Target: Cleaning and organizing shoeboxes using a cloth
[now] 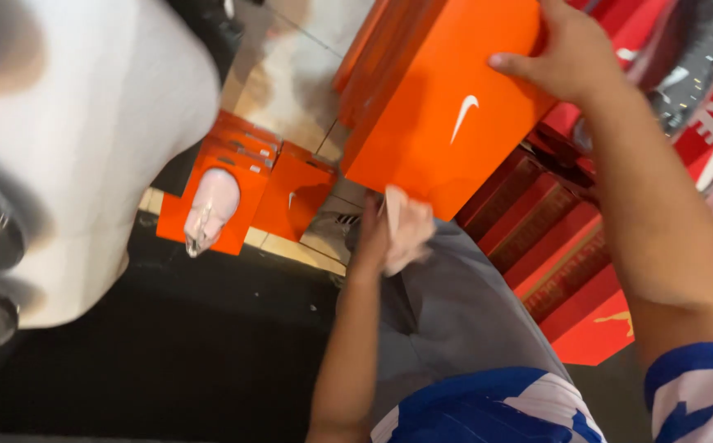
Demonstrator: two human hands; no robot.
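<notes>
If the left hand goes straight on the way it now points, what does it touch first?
Most likely the underside of the orange shoebox just above it; the left hand, holding a pale cloth, points up there. Depth is unclear.

— What lies beyond the work?
— A stack of red boxes (537, 238) at the right, smaller orange boxes (246, 184) on the tiled floor (291, 74), a pale shoe (211, 205) on one.

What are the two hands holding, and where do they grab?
The right hand grips the orange box by its upper far edge. The left hand clutches a crumpled pale cloth against the box's bottom corner.
</notes>
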